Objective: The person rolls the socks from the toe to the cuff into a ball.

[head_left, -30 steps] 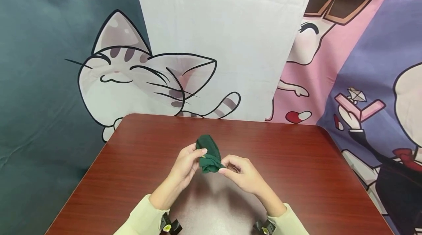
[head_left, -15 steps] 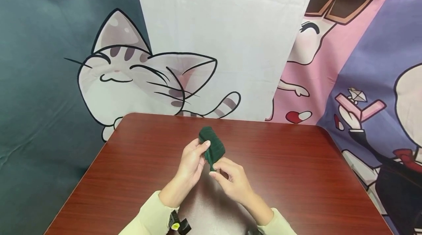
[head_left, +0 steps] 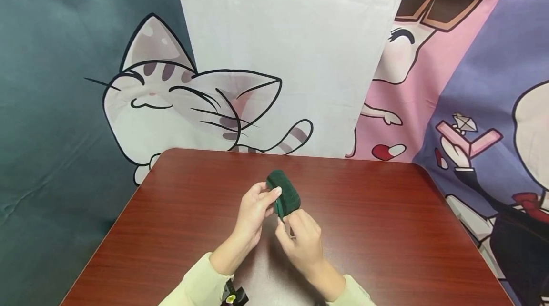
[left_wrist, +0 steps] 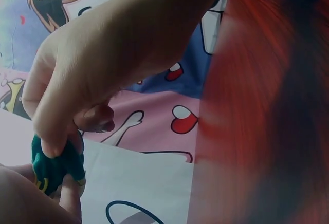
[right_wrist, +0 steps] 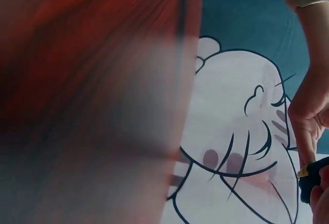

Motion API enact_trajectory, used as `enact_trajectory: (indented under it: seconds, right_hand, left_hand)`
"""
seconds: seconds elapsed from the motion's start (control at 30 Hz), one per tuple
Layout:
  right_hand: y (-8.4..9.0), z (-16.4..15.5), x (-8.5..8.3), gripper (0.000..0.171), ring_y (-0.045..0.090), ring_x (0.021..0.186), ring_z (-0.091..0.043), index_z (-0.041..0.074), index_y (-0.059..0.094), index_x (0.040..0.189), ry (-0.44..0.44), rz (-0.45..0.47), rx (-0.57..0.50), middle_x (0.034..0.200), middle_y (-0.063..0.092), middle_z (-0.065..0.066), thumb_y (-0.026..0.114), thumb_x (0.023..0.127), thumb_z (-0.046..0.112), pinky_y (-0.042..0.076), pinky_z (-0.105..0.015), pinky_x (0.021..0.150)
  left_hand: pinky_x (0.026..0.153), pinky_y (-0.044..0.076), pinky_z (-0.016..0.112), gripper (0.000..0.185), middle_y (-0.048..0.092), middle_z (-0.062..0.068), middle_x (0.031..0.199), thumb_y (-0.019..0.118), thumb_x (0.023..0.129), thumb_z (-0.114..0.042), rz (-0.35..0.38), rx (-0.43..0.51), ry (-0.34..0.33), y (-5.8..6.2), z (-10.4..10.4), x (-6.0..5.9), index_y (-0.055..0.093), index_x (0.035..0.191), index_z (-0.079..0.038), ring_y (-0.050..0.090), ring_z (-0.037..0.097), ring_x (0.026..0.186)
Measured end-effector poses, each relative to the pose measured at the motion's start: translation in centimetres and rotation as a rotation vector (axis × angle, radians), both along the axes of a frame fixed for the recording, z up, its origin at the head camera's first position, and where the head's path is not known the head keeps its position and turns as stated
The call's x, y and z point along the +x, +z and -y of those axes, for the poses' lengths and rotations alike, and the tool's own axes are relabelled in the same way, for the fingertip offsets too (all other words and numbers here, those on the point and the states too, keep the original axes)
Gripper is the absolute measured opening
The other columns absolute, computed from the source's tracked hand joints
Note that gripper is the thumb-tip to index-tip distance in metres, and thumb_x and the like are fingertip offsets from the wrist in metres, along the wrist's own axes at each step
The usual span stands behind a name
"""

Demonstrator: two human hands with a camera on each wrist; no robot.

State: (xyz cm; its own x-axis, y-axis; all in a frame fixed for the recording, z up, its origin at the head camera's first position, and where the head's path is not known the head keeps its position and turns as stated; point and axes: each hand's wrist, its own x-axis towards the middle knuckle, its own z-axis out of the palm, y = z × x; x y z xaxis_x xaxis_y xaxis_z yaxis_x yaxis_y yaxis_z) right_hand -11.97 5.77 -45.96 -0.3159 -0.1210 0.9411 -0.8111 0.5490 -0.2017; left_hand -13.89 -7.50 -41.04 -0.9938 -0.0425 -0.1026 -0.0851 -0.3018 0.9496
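Since the earlier frames the small dark green knitted sock (head_left: 284,193) has gone from a loose, open bundle to a tighter roll, and both hands have closed in nearer together beneath it. The sock is held just above the middle of the glossy reddish-brown wooden table (head_left: 386,229), not resting on it. The left hand (head_left: 256,207) pinches its upper left side between thumb and curled fingers, apparently to keep the roll from springing open. The right hand (head_left: 300,237) grips the lower end, fingers curled round it. Behind the table hangs a cartoon cat backdrop cloth (head_left: 171,101). No containers are in view.
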Motion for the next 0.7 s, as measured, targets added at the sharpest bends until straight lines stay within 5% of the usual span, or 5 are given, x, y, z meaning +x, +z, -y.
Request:
enact_trajectory:
  seconds: [0.3, 0.5, 0.6, 0.7]
  right_hand:
    - [0.3, -0.6, -1.6, 0.014, 0.026, 0.049, -0.002, 0.011, 0.044, 0.063, -0.193, -0.071, 0.037, 0.057, 0.040, 0.005, 0.055, 0.068, 0.004, 0.022, -0.016, 0.039]
    - [0.4, -0.8, -1.6, 0.026, 0.023, 0.048, 0.002, 0.017, 0.041, 0.060, -0.063, -0.080, 0.064, 0.054, 0.035, 0.011, 0.056, 0.079, 0.006, 0.019, -0.011, 0.043]
    - [0.9, -1.6, -1.2, 0.024, 0.035, 0.048, 0.001, 0.014, 0.049, 0.065, -0.020, 0.056, -0.029, 0.058, 0.044, 0.008, 0.062, 0.084, 0.008, 0.029, -0.011, 0.043]
    - [1.8, -2.7, -1.1, 0.010, 0.048, 0.059, -0.004, 0.008, 0.059, 0.083, 0.022, 0.361, -0.175, 0.071, 0.054, 0.004, 0.067, 0.089, 0.009, 0.041, -0.015, 0.053]
  left_hand:
    - [0.075, 0.060, 0.028, 0.028, 0.073, 0.004, 0.086, 0.078, 0.087, -0.007, -0.039, 0.093, 0.144, 0.1, -0.9, 0.6, 0.057, 0.105, 0.000, 0.070, 0.010, 0.078]
    - [0.074, 0.060, 0.029, 0.029, 0.074, 0.003, 0.087, 0.078, 0.087, -0.008, -0.068, 0.097, 0.133, 0.0, -0.7, 0.3, 0.061, 0.109, 0.002, 0.071, 0.011, 0.076]
    - [0.074, 0.059, 0.028, 0.031, 0.074, 0.004, 0.089, 0.077, 0.088, -0.011, -0.058, 0.064, 0.081, -0.1, 0.0, -0.1, 0.063, 0.112, 0.003, 0.071, 0.011, 0.078]
    - [0.076, 0.059, 0.028, 0.034, 0.075, 0.006, 0.095, 0.076, 0.089, -0.012, -0.040, 0.022, -0.005, -0.1, 0.7, -0.3, 0.064, 0.116, 0.005, 0.072, 0.013, 0.080]
